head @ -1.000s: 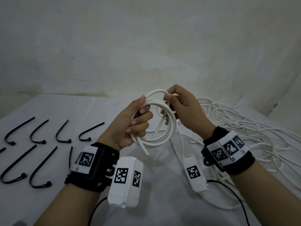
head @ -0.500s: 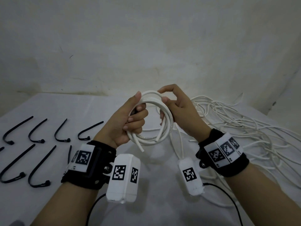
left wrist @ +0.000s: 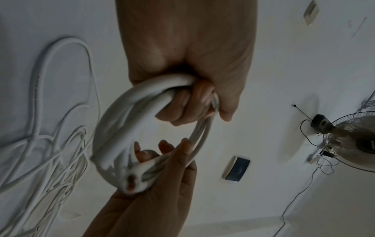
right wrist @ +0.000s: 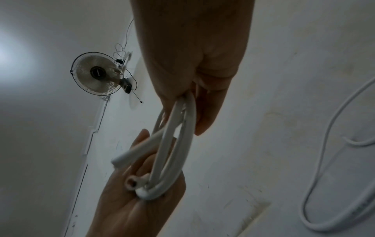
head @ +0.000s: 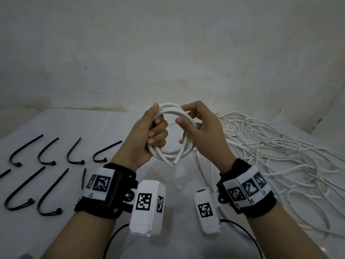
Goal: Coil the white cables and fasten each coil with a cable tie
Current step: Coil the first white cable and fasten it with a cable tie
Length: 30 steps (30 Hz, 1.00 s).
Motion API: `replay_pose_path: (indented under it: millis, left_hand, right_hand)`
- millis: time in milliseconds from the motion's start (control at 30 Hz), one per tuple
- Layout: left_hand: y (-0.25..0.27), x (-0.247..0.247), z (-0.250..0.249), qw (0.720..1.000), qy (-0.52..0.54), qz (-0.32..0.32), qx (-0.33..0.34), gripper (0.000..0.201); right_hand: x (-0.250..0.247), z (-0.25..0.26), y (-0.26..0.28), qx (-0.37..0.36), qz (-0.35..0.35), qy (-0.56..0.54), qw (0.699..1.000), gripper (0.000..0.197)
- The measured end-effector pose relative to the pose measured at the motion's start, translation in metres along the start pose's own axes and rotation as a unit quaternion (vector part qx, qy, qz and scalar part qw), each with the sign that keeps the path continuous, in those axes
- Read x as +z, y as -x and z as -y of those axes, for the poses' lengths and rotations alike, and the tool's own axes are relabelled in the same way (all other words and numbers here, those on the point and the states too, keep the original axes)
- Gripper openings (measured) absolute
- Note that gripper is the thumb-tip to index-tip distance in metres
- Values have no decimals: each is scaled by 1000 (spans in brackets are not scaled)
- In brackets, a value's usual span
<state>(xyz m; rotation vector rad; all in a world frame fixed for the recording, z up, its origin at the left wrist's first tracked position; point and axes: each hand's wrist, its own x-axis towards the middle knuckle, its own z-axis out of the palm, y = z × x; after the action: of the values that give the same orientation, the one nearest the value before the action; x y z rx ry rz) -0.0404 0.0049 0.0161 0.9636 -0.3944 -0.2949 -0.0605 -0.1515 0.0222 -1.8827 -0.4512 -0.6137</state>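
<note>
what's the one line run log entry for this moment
left hand grips coiled white cable | right hand pinches coil | black cable ties untouched on table

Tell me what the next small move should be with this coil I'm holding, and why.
Probably keep the left hand gripping the coil and send the right hand for a cable tie. The loops look fully wound, both cut ends hang free at the bottom, no tie is on it yet, and the ties lie on the table's left side.
</note>
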Motion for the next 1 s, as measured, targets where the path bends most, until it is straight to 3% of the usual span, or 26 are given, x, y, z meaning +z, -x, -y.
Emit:
replay_pose_path:
  millis: [100, 233, 433, 600, 767, 1000]
  left_hand:
    - [0, -3, -2, 994, -100, -34, 17, 34]
    - [0, -8, -6, 981, -166, -66, 75, 14]
    - [6, -13, -14, 924, -330, -72, 179, 29]
    - [7, -12, -13, 895, -369, -92, 235, 26]
    - [4, -12, -9, 892, -364, -98, 249, 25]
    - [-2, -10, -1, 906, -360, -81, 206, 23]
  right_hand:
    - [2, -2, -1, -5, -23, 0, 1000, 12]
    - [5, -5, -4, 1, -30, -13, 999, 9]
    - [13, -11, -5, 81, -19, -197, 977, 7]
    - [18, -14, -5, 90, -32, -243, 965, 7]
    - [23, -15, -6, 116, -44, -306, 944, 7]
    - [29, -8, -13, 117, -67, -347, 928, 15]
